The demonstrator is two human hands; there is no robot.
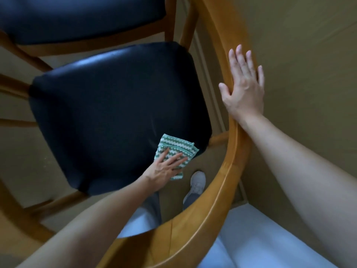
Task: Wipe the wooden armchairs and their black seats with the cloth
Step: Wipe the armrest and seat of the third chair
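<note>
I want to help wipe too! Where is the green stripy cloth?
In the head view, the cloth lies bottom centre on the near corner of the closer black seat, flat under the left hand, left of the wooden rail.

A pale shoe [197, 183] is standing on the olive-brown floor [309, 45], its toe pointing up the frame. Just beside it a grey trouser leg [153, 206] is showing, and a bluish-white garment [257, 240] is filling the bottom edge.
</note>
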